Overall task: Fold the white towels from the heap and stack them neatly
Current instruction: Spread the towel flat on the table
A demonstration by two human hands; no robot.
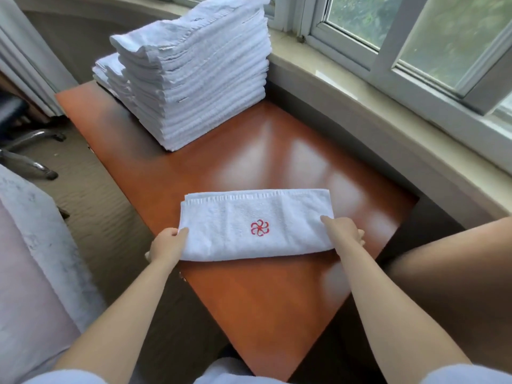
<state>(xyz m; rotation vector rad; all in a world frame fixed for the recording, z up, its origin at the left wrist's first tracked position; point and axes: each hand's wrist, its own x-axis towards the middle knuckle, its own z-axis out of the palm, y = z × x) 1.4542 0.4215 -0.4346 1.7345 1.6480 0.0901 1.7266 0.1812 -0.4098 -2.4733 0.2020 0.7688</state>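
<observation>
A person's left hand (167, 245) grips the left end of a folded white towel (256, 225), thumb on top and fingers tucked beneath, while the right hand (343, 230) holds the right end, forefinger stretched across the cloth and the other fingers hidden under the edge. The towel, its red flower emblem (259, 227) facing up, lies across the near part of an orange-brown wooden table (277, 300). The tall stack of folded towels (199, 79) stands at the far left and already leans; a careless placement could skew or topple it
</observation>
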